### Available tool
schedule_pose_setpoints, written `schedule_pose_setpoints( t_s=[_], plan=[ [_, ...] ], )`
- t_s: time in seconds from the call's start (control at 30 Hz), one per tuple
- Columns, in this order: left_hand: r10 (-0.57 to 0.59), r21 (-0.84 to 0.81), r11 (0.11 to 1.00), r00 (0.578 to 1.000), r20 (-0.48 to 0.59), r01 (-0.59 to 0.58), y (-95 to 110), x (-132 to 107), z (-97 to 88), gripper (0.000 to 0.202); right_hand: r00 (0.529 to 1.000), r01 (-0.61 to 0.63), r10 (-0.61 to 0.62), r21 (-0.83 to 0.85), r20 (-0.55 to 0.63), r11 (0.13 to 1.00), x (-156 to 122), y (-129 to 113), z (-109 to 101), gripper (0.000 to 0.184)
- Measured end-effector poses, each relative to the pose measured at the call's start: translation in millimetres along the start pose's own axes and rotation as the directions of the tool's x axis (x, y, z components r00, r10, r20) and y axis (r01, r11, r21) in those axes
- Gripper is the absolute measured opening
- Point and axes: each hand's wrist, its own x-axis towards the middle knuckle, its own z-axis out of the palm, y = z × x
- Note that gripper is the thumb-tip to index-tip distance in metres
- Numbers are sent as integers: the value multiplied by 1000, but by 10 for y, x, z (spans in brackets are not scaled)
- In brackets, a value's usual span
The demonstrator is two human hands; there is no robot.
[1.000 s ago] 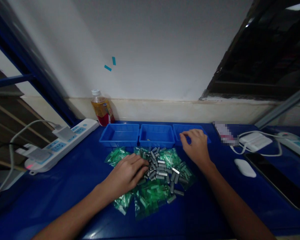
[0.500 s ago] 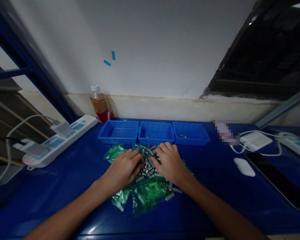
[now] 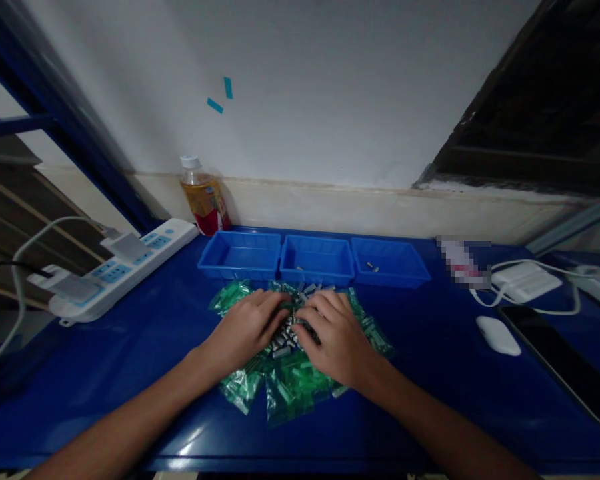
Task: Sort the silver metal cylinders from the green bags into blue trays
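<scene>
A pile of small metal cylinders (image 3: 281, 341) lies on the blue table between my hands. My left hand (image 3: 253, 325) rests at the pile's left side, fingers curved over it and thumb apart. From the right, my right hand (image 3: 336, 337) reaches over the same parts, fingers bent and spread from the thumb. Both sets of fingertips are partly hidden among the pieces; no held piece shows. Clear bags with green pieces surround the pile: a front bag (image 3: 300, 390), a lower-left bag (image 3: 243, 388), an upper-left bag (image 3: 230, 295) and a right bag (image 3: 377, 335).
Behind the pile stand a left blue tray (image 3: 240, 273), a middle tray (image 3: 316, 277) and a right tray (image 3: 395, 280) with a few small pieces inside. A power strip (image 3: 125, 270) and bottle (image 3: 205, 200) are left; a phone (image 3: 563, 360) and white case (image 3: 499, 335) lie right.
My right hand has moved slightly left and down across the pile, closer to my left hand. More of the bags on the right now shows. The view has shifted a little.
</scene>
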Motion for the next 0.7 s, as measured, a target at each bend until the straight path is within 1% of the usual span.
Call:
schedule_pose_setpoints(
  t_s=[0.07,0.13,0.23,0.3,0.37,0.53,0.57,0.7],
  plan=[
    [-16,36,999,1000,-13,17,-16,34,28,31,1000,9,-9,7,15,1000,-8,13,26,12],
    [-19,94,995,1000,14,17,-24,64,51,35,1000,13,-13,17,24,1000,-12,28,54,10],
    [-27,131,991,999,47,20,-20,85,62,26,999,15,-16,35,28,999,-16,39,92,9],
    [-58,127,990,998,34,54,-15,84,58,20,999,12,-14,46,34,999,-20,41,112,9],
    [-100,123,988,995,15,97,-15,80,55,18,999,7,-9,56,37,998,-22,45,123,9],
    [-150,174,974,989,-2,148,-20,82,68,35,1000,1,-2,53,20,999,-13,55,120,8],
    [-159,186,970,987,3,156,-18,84,71,36,1000,2,-3,50,15,999,-11,56,121,8],
    [-203,178,964,979,17,197,-12,85,86,24,1000,3,-3,43,-7,999,-3,68,135,7]
  ],
)
